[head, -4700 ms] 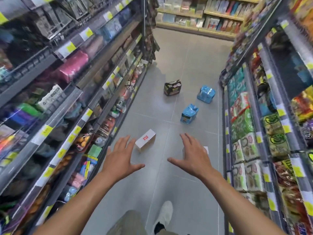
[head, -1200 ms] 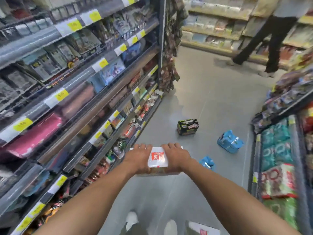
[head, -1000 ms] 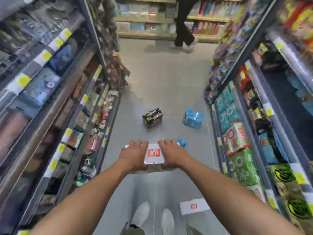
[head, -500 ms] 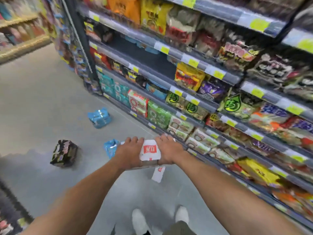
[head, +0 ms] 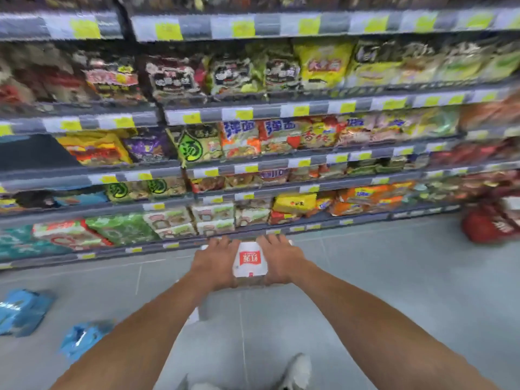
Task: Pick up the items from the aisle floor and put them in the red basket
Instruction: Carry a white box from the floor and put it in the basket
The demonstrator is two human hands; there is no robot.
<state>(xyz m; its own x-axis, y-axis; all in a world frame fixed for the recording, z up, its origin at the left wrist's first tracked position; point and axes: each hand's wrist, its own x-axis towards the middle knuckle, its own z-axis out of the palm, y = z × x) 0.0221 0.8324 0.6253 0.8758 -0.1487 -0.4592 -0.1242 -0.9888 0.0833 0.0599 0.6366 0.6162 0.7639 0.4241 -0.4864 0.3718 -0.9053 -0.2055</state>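
A white box with a red label [head: 250,263] is held out in front of me at about waist height. My left hand [head: 215,261] grips its left side and my right hand [head: 280,260] grips its right side, fingers curled over the far edge. The red basket [head: 491,225] stands on the floor at the far right, blurred, beside the shelf base. Two blue packs [head: 24,311] [head: 83,337] lie on the floor at the lower left. A bit of white [head: 193,316] shows on the floor under my left forearm.
A long shelf unit [head: 253,170] full of snack and noodle bags fills the view ahead. Grey tiled floor [head: 365,277] runs between me and the basket. My shoe [head: 295,370] shows at the bottom.
My view has swung further right, from down the aisle to facing the shelves. The red basket has come into sight at the right. Both hands keep hold of the white box.
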